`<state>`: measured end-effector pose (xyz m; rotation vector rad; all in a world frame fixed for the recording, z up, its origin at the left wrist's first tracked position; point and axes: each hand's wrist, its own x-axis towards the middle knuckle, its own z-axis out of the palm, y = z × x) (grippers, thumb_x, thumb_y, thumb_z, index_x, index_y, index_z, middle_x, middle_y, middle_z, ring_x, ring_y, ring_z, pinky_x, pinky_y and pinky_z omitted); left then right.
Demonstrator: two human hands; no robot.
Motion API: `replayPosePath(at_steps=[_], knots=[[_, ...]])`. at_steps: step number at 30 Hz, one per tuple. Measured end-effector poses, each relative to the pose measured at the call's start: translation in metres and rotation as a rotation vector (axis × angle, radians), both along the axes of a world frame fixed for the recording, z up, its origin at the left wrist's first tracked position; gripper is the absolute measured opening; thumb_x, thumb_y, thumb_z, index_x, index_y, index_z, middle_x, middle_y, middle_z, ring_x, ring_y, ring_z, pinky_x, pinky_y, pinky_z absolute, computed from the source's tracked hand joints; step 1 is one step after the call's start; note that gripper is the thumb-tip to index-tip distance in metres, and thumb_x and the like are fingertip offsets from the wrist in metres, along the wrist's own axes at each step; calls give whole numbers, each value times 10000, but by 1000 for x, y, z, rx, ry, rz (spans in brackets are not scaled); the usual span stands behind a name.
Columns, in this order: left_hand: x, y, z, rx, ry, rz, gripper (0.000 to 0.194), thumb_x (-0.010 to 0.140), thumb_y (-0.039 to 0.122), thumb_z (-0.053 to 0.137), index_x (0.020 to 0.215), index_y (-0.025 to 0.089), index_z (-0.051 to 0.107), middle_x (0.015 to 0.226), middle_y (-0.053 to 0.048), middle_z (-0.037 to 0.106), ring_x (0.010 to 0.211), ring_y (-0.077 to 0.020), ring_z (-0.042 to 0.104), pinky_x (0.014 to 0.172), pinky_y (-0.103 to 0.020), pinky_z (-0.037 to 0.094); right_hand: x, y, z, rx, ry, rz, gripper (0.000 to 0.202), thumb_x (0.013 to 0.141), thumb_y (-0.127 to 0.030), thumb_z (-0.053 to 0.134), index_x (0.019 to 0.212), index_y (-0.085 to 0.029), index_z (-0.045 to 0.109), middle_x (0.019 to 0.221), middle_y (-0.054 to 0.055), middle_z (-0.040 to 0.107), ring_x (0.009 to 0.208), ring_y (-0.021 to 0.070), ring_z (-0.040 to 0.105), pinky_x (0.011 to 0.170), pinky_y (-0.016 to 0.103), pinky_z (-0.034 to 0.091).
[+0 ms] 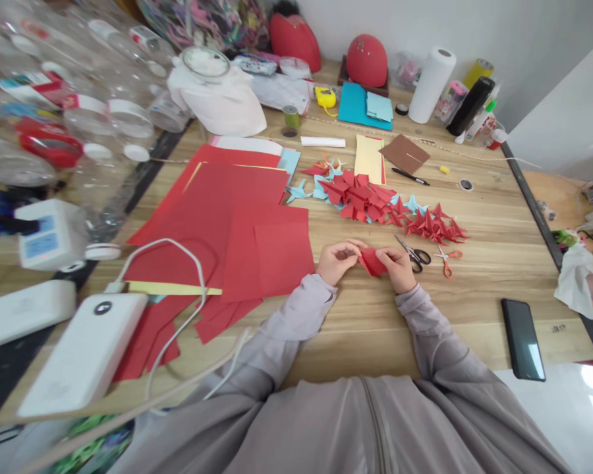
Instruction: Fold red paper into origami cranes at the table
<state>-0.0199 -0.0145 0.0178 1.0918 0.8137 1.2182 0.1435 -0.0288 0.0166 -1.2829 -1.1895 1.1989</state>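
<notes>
Between my two hands is a small folded piece of red paper (373, 262), held just above the wooden table. My left hand (340, 260) pinches its left edge, and my right hand (396, 266) grips its right side. Beyond the hands lies a heap of folded red paper pieces (358, 196), with light blue ones among them. Star-like red folded pieces (435, 225) sit at the heap's right end. Black-handled scissors (416, 255) lie close to my right hand, and orange-handled scissors (446, 261) lie farther right.
Red paper sheets (217, 210) are stacked on the left. A white power bank (84, 355) with a cable lies at front left, near plastic bottles (86, 118). A black phone (522, 339) rests at right. Behind stand a yellow tape measure (325, 97) and a white roll (431, 85).
</notes>
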Motion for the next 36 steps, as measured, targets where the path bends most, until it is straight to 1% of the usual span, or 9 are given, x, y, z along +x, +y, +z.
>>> replayPosePath(at_steps=[2,4,7,11,14,16,21,25,36], knots=[[-1,0,-1,2,36,9,154,683,285,640,623,143,625,927,-87,662,680,-141,596,627,-288,484,0,0,-1,25,-24,-15,243,702,-427,650,690,-191,704,693,14,686,653,158,598,657,291,481],[-1,0,0,35,91,20,228,715,341,619,594,149,603,938,-97,658,831,-182,606,729,-312,480,0,0,-2,33,-37,-34,252,713,-436,638,711,-192,702,713,16,686,673,162,600,663,291,483],[2,0,0,67,148,15,245,669,335,679,581,147,549,977,-107,644,920,-192,590,806,-317,450,0,0,-3,22,-31,-63,267,711,-452,637,732,-193,700,724,12,686,679,165,603,659,291,488],[7,1,-5,-29,77,-8,282,579,258,734,719,154,512,885,-67,653,786,-150,607,734,-287,460,0,1,-2,7,17,-115,287,690,-475,649,715,-193,690,699,-1,681,655,160,601,645,293,495],[7,3,-8,-94,97,17,306,586,243,715,812,156,529,719,-11,637,644,-113,579,646,-244,446,-1,0,-1,-10,63,-138,297,670,-475,668,738,-186,683,712,10,690,665,163,614,658,301,510],[6,3,-8,-95,147,31,284,605,250,698,831,151,558,700,-9,638,604,-102,559,603,-226,431,-3,0,0,-26,93,-127,303,643,-461,694,772,-186,680,744,21,702,688,168,630,678,310,523],[6,4,-8,-43,256,88,211,638,270,665,806,144,644,728,-25,666,612,-113,566,588,-230,433,-6,-2,-1,-27,93,-62,304,601,-417,738,795,-190,679,774,25,711,697,168,645,703,322,538],[8,6,-10,-57,283,114,169,636,284,651,738,154,691,749,-46,697,680,-149,607,637,-259,471,-6,-3,-3,29,43,-56,258,644,-392,715,810,-197,690,805,33,712,734,176,650,727,325,535],[12,13,-10,-65,346,115,136,651,244,630,710,155,714,675,-45,700,604,-148,606,587,-256,472,-4,-2,-10,186,-150,-77,210,751,-324,633,918,-216,701,922,52,709,862,197,655,816,347,521]])
